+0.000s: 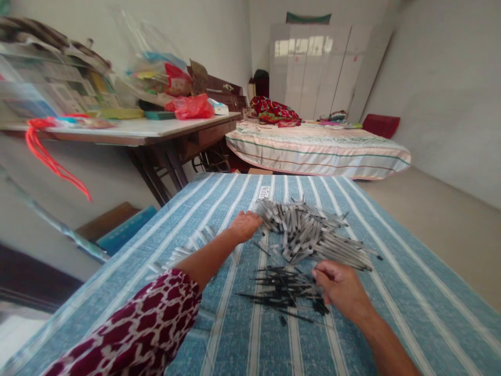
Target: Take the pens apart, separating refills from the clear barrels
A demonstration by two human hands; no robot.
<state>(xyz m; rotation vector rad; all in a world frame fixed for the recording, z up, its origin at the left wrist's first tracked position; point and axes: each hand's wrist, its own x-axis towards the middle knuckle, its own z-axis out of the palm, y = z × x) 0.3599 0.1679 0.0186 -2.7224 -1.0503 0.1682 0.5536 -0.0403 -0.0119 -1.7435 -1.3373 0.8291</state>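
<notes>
Reaching left edge of grey tubes (297, 232), left hand (246, 226) curled loosely; right hand (340, 284) bent inward beside black sticks (277, 286); any hold unclear; counter (403, 292) extended rightward.

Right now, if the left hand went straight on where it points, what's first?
Left hand: probably the left edge of the big pile of grey sticks, right by its fingertips. Can't tell whether they already touch.

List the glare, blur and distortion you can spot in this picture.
Head view: window-like glare on the wardrobe doors; smeared, ghosted edges on the plastic bags; wide-angle stretching towards the corners; soft detail in the dark sticks.
</notes>
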